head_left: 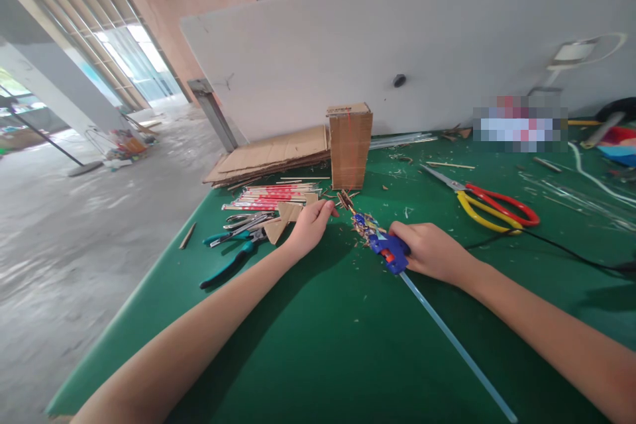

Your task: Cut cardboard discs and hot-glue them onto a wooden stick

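Observation:
My right hand [430,248] is wrapped round a blue hot glue gun [392,252], with a long clear glue stick [457,344] trailing out of its back. Wood crumbs and scraps cling along the gun's front, and its nozzle points away from me, toward a small brown piece [344,199]. Just left of the nozzle, my left hand [312,228] is closed with thumb and fingertips together; what they hold, if anything, is too small to make out. Behind both hands an upright cardboard box [350,149] stands on the green tabletop [318,344].
Left of the box lie stacked cardboard sheets [278,152], wrapped sticks [273,195], cut cardboard pieces [283,220] and teal-handled pliers [231,265]. Scissors with red and yellow handles [489,205] rest at right, near a black cable [561,252]. A white panel [308,59] borders the table's back.

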`<state>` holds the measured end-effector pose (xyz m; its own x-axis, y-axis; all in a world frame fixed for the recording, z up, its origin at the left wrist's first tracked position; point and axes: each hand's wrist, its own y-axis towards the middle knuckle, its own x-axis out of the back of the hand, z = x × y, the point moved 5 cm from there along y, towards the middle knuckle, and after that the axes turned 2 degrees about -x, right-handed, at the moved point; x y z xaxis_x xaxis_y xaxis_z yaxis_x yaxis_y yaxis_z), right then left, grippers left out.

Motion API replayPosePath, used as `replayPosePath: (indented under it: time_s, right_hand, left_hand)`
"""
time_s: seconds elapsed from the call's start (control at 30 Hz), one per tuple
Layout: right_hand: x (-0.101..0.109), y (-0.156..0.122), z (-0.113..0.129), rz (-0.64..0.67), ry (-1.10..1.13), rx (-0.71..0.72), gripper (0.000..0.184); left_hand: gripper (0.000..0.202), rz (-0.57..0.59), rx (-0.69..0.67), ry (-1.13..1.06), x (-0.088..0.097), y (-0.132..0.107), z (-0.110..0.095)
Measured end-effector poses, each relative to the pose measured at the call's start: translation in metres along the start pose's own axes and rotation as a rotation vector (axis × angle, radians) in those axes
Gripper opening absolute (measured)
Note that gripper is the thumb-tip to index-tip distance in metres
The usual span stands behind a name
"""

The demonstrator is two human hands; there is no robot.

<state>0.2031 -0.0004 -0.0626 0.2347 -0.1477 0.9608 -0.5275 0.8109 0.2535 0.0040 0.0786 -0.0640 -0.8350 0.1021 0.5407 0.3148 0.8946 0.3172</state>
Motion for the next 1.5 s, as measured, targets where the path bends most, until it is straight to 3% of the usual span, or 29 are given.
replayPosePath:
  time_s: [0.13,0.43,1.1,1.3,1.4,1.5]
  right_hand:
    - [0.000,0.001,0.000,-0.015,0.009,0.010,0.011]
    - [-0.001,0.000,-0.003,-0.037,0.038,-0.010,0.008]
    - [0.001,0.000,-0.001,-0.049,0.042,0.021,0.009]
    - [-0.002,0.000,-0.003,-0.019,-0.004,0.006,0.008]
    - [-0.002,0.002,-0.007,0.033,-0.117,-0.040,0.008]
    - [0.005,0.004,-0.017,0.049,-0.233,-0.185,0.013]
  left_hand:
    - [0.043,0.027,-0.004,-0.019,-0.001,0.000,-0.004]
    - [0.016,0.047,-0.026,-0.196,-0.006,-0.004,-0.009]
    - [0.028,-0.018,-0.077,-0.038,-0.001,-0.001,-0.008]
    - [0.033,-0.034,-0.050,-0.112,-0.001,-0.001,-0.004]
    - [0.035,-0.057,-0.013,-0.183,-0.001,0.000,0.003]
    - [0.034,-0.110,0.015,-0.248,-0.001,0.001,0.008]
